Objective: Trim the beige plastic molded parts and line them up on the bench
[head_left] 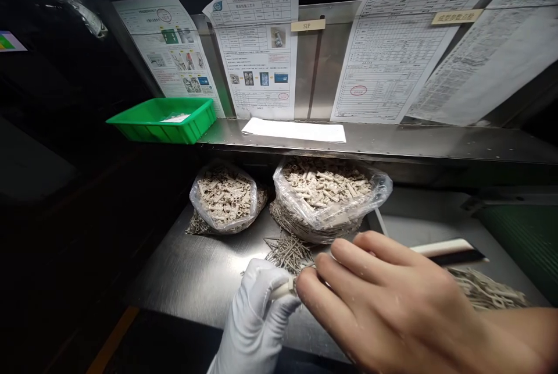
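A beige tubular part point(281, 291) sits above a metal bench point(183, 278), pinched between the thumb and fingers of a worker's white-gloved left hand point(255, 321). The bare right hand point(387, 298) meets it at the part's far end, fingers curled; whether they grip anything cannot be told. Just beyond lies a pile of thin pieces point(288, 253), before two clear plastic bags, left point(254, 196) and right point(380, 189), heaped with similar beige parts. Behind, a green tray point(163, 131) and folded white paper point(294, 130) rest on a shelf point(392, 144) beneath printed sheets point(264, 31).
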`<state>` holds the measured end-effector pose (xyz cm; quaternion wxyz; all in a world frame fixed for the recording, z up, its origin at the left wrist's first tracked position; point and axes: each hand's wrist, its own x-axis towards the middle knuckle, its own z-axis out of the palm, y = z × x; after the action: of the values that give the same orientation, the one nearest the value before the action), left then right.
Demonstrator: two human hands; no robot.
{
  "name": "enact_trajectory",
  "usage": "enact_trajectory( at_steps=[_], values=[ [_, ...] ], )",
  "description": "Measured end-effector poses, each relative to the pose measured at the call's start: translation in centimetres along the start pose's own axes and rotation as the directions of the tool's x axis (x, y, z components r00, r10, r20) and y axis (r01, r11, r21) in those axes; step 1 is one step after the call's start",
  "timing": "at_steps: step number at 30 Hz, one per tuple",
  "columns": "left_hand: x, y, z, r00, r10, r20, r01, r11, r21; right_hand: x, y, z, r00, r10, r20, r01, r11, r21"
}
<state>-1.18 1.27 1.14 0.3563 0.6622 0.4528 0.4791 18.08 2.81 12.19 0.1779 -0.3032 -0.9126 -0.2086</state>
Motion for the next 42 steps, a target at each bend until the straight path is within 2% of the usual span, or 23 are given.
enact_trajectory(
  at_steps=[3,7,10,12,16,20,22,25,28,30,34,38,40,42],
  values=[
    [-0.6,-0.4,0.7,0.994,0.062,-0.086,-0.063,0.998,-0.014,-0.2,0.2,0.4,0.998,0.058,0.03,-0.06,0.994,0.088],
    [-1.4,-0.7,1.4,0.964,0.14,-0.224,-0.146,0.989,-0.009,-1.1,0.5,1.0,0.988,0.147,0.041,-0.152,0.972,0.177],
    [-1.4,-0.8,1.4,0.966,0.156,-0.205,-0.164,0.986,-0.026,-1.9,0.3,1.6,0.975,0.221,-0.015,-0.213,0.953,0.217],
    [-1.4,-0.9,1.3,0.98,0.102,-0.173,-0.119,0.988,-0.094,-2.6,0.0,2.3,0.95,0.307,-0.06,-0.278,0.916,0.289],
    [-1.6,-0.5,1.4,0.984,-0.102,-0.149,0.055,0.956,-0.289,-4.1,-1.2,4.5,0.846,0.526,-0.086,-0.401,0.734,0.548],
    [-1.7,0.4,1.7,0.978,-0.179,-0.107,0.134,0.932,-0.337,-4.8,-2.7,6.5,0.752,0.659,0.021,-0.428,0.462,0.777],
    [-1.7,0.7,1.6,0.973,-0.202,-0.108,0.156,0.93,-0.333,-4.8,-3.2,6.9,0.725,0.688,0.037,-0.424,0.402,0.811],
    [-1.7,0.6,1.4,0.974,-0.202,-0.1,0.157,0.926,-0.343,-4.8,-3.5,7.1,0.727,0.684,-0.049,-0.388,0.469,0.793],
    [-1.7,0.0,1.1,0.984,-0.163,-0.071,0.125,0.919,-0.373,-4.7,-3.4,6.9,0.773,0.614,-0.158,-0.324,0.597,0.734],
    [-1.7,-0.5,0.9,0.988,-0.152,-0.042,0.123,0.911,-0.393,-4.7,-3.3,6.7,0.804,0.57,-0.166,-0.298,0.628,0.719],
    [-1.6,-0.7,0.7,0.99,-0.137,0.019,0.132,0.891,-0.434,-4.8,-3.1,6.6,0.828,0.556,-0.071,-0.313,0.563,0.765],
    [-1.3,0.0,0.3,0.987,-0.133,0.086,0.158,0.872,-0.463,-5.0,-3.0,6.6,0.811,0.582,0.067,-0.377,0.43,0.821],
    [-1.1,0.4,0.1,0.971,-0.173,0.163,0.231,0.846,-0.48,-5.0,-3.0,6.7,0.775,0.605,0.182,-0.449,0.325,0.832],
    [-0.9,0.5,0.0,0.952,-0.208,0.226,0.296,0.822,-0.487,-4.9,-2.9,6.9,0.737,0.582,0.344,-0.519,0.161,0.84]
  ],
)
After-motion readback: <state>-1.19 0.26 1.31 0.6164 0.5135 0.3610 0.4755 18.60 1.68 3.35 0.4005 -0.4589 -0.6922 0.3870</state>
